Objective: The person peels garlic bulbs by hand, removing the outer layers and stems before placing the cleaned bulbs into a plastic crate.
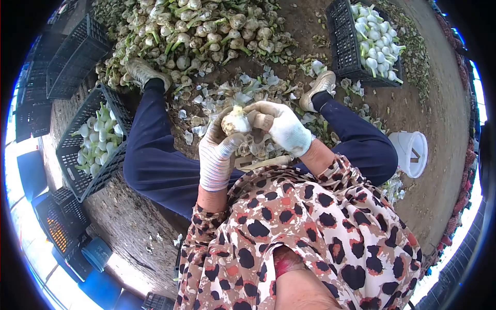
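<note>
A partly peeled garlic bulb (235, 123) with brownish skin on one side and white on the other is held in front of the body. My left hand (218, 152), in a striped, soiled glove, is wrapped round its left and lower side. My right hand (281, 126), in a white glove with dirty fingertips, has its fingers bent at the bulb's right side; whether they grip loose skin is hidden. Peeled skins (250, 90) lie on the ground beyond and under the hands.
A large heap of unpeeled bulbs (201, 36) lies ahead. Black crates of white bulbs stand at the right (341, 51) and left (77, 175). A white bucket (421, 155) is beside the right knee. More crates (59, 72) are stacked far left.
</note>
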`<state>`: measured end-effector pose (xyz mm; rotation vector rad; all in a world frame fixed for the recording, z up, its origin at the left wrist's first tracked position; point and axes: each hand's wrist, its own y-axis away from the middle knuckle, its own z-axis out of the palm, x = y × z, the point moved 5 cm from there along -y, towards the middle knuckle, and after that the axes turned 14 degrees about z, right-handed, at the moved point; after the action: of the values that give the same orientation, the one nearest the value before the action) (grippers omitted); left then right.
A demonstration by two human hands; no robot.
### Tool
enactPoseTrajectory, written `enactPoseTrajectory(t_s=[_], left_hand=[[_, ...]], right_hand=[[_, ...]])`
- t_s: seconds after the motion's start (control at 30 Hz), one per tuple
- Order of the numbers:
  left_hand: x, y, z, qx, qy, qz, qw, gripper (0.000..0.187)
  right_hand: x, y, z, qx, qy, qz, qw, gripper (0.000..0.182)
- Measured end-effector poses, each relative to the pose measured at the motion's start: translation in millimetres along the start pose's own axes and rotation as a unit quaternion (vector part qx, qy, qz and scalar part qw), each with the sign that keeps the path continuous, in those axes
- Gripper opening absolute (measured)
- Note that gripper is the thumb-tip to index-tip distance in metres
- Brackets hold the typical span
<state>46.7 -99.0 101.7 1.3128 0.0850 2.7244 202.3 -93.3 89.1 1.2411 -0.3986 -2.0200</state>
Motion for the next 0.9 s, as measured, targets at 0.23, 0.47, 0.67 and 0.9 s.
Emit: enactPoseTrajectory(t_s=[0.23,0.47,0.67,0.9], left_hand=[[-1.9,9.5,3.6,-0.007,-0.016,0.003,1.000,0.067],[-26.0,11.3,-31.6,0.047,0.194,-0.101,0.975,0.051],[-16.8,1.3,6.8,-0.019,0.144,-0.103,0.984,0.066],[0.3,9.0,11.9,-0.055,-0.222,-0.046,0.972,0.078]], right_hand=[[-4.4,-0.1,1.5,0.225,0.542,-0.267,0.765,0.026],[4.7,-2.7,-48.6,0.181,0.271,-0.178,0.928,0.049],[-22.6,20.8,-8.9,0.095,0.339,-0.267,0.897,0.031],[-28.7,29.1,6.6,0.114,0.385,-0.311,0.862,0.020]])
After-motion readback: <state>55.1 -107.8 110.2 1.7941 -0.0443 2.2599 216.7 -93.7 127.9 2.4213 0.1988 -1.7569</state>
